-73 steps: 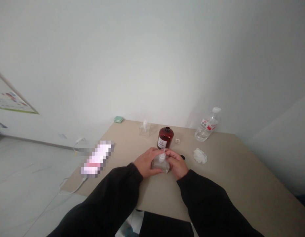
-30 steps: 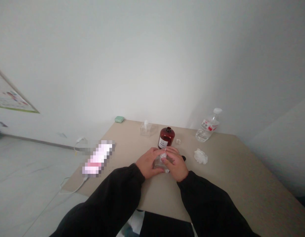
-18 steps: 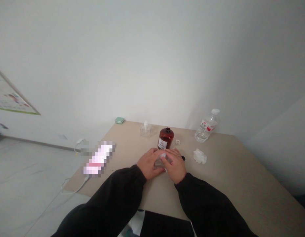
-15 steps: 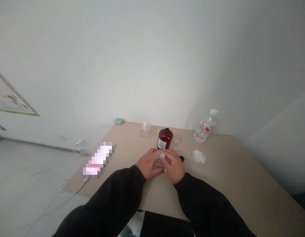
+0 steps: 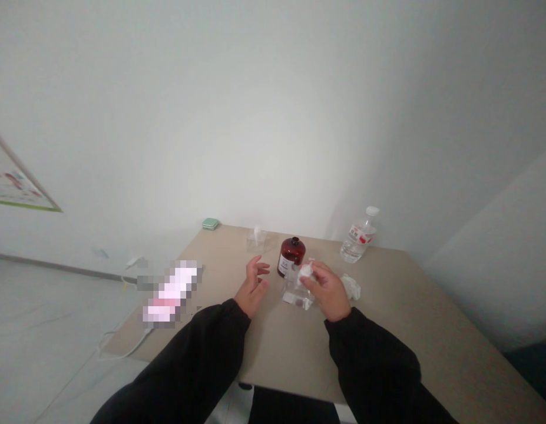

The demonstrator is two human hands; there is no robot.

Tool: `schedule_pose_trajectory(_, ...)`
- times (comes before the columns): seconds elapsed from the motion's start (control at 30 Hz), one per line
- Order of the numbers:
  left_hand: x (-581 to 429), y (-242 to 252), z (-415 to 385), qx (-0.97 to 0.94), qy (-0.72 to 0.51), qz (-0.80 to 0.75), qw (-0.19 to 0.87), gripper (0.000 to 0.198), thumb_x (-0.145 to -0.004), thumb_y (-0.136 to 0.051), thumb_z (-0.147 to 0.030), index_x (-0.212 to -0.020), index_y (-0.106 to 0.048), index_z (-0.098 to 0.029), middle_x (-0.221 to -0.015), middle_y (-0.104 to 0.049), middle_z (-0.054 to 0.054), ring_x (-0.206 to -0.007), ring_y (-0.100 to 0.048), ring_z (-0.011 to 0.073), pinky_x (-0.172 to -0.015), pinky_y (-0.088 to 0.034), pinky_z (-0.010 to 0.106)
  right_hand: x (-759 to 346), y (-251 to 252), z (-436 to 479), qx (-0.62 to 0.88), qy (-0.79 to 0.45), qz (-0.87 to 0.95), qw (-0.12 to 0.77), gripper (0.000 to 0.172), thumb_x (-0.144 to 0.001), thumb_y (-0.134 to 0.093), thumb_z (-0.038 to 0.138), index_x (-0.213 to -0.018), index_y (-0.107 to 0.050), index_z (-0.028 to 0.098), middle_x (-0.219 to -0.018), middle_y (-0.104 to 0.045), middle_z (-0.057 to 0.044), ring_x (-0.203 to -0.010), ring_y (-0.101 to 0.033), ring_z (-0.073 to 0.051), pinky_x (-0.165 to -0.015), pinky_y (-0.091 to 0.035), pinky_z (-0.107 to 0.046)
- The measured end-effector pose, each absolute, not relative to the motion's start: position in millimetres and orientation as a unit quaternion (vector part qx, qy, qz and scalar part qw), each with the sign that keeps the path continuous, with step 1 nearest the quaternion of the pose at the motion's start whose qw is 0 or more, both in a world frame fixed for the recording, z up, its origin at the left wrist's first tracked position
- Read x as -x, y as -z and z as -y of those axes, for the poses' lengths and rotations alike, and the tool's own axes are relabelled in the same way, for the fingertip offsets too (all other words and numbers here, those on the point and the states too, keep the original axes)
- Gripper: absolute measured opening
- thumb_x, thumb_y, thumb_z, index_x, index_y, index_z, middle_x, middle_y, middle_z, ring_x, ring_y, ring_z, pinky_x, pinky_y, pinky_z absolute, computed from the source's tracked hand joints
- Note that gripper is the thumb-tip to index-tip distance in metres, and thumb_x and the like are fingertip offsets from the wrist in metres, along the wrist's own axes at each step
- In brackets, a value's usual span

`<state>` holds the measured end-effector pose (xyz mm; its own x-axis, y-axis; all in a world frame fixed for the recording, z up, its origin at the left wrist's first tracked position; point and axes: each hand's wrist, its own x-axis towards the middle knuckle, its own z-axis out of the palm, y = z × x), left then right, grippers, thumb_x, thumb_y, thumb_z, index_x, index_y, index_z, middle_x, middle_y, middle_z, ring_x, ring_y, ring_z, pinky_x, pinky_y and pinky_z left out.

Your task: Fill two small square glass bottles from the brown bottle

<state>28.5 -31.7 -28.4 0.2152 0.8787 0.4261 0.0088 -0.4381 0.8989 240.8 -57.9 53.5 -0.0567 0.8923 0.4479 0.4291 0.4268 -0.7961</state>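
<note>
Two bare hands are over the flat beige table (image 5: 290, 359), but only the right hand (image 5: 329, 292) holds anything: thumb and fingers pinch the white, rounded, plastic-looking top (image 5: 305, 271) of a clear, square-sided bottle (image 5: 297, 297), glass or plastic. That bottle sits about midway between the table's left and right edges and looks tilted; I cannot tell whether its base touches the surface. The left hand (image 5: 251, 291), fingers loosely spread, is apart from it, toward the left edge, and gives no support. A loose top or a slipping pinch could let the bottle drop or topple. Swung toward the far edge, it could knock the glossy, red-brown, round bottle (image 5: 291, 255) just behind, whose narrow neck shows no cap, and spill any contents. The crumpled white paper tissue (image 5: 352, 287), right-edge side, could catch the knuckles.
</note>
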Motion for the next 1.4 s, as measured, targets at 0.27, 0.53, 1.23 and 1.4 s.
schedule_pose_trajectory(0.27,-28,26,27,-0.602,-0.552,-0.358,0.453,0.063,-0.088,-0.045,-0.06,-0.134,-0.021,-0.023,-0.119,-0.045,0.012,-0.104,-0.051,0.0242,-0.081,-0.046,0.039,-306,-108,7,0.594,-0.115,0.63,0.488,0.032,-0.076,-0.063,0.044,-0.092,-0.072,0.019,-0.092,-0.072,-0.005,-0.089,-0.063,-0.024,-0.085,-0.045,-0.038)
schedule_pose_trajectory(0.53,-28,23,27,-0.603,-0.534,-0.373,0.46,0.059,-0.087,-0.052,-0.049,-0.132,-0.023,-0.023,-0.118,-0.045,0.011,-0.103,-0.05,0.0225,-0.082,-0.047,0.039,-322,-98,-51,0.619,-0.078,0.665,0.41,0.027,-0.075,-0.061,0.04,-0.089,-0.071,0.019,-0.101,-0.07,-0.008,-0.099,-0.061,-0.026,-0.093,-0.042,-0.04)
schedule_pose_trajectory(1.23,-29,18,24,-0.602,-0.505,-0.368,0.498,0.054,-0.083,-0.058,-0.04,-0.126,-0.03,-0.023,-0.113,-0.047,0.008,-0.098,-0.05,0.02,-0.077,-0.045,0.032,-243,-94,-130,0.632,-0.199,0.681,0.313,0.032,-0.063,-0.075,0.04,-0.084,-0.075,0.016,-0.084,-0.072,-0.007,-0.087,-0.064,-0.024,-0.079,-0.045,-0.031)
schedule_pose_trajectory(1.4,-29,14,25,-0.604,-0.494,-0.371,0.502,0.053,-0.082,-0.059,-0.035,-0.125,-0.031,-0.023,-0.112,-0.048,0.008,-0.095,-0.051,0.0189,-0.076,-0.045,0.031,-239,-84,-128,0.624,-0.254,0.672,0.309,0.03,-0.063,-0.073,0.038,-0.083,-0.074,0.017,-0.079,-0.072,-0.003,-0.081,-0.063,-0.021,-0.075,-0.047,-0.029)
